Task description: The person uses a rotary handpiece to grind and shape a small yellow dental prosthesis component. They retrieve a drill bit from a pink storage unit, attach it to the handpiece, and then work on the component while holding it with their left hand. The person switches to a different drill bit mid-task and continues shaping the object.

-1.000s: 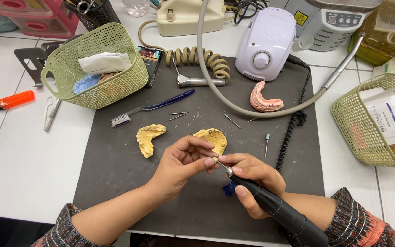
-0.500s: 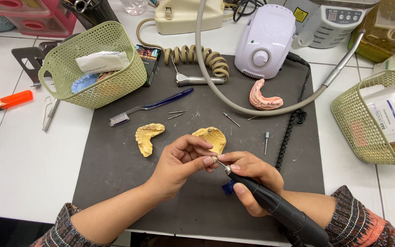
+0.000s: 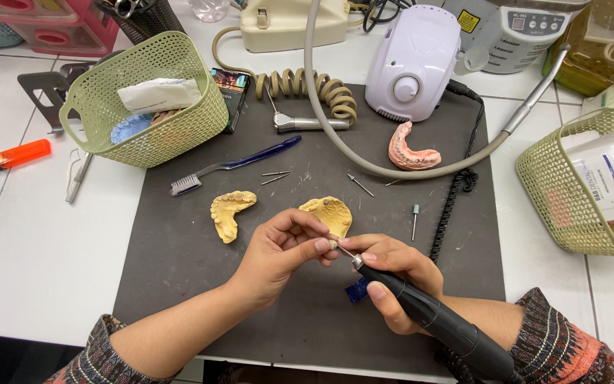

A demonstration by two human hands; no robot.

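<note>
Dark grey work mat (image 3: pixel 179 284) spread over the white tiled table (image 3: pixel 30 249), with two green mesh baskets (image 3: pixel 143 99) at its sides and a lilac motor unit (image 3: pixel 410 67) at the back. On the mat: two yellow plaster casts of teeth, one (image 3: pixel 230 212) lying free at the left, the other (image 3: pixel 328 213) just behind the hands; further back a pink jaw model (image 3: pixel 412 151), a blue toothbrush (image 3: pixel 232 165) and some loose burs (image 3: pixel 357 183).

Right hand (image 3: pixel 392 274) clenched around a black rotary handpiece (image 3: pixel 435 323), held like a pen, metal tip pointing up and left. Left hand (image 3: pixel 286 249) pinching a very small pale piece (image 3: pixel 332 244) between thumb and first fingers; too small to tell what exactly. Tip of the tool touching this piece or just beside it, so the piece sits at the very end of both grips, above the mat, not resting on it.

Judging from this, trimming in progress: small piece under work, casts and pink model set aside, untouched for now. Amount finished not readable from here.
</note>
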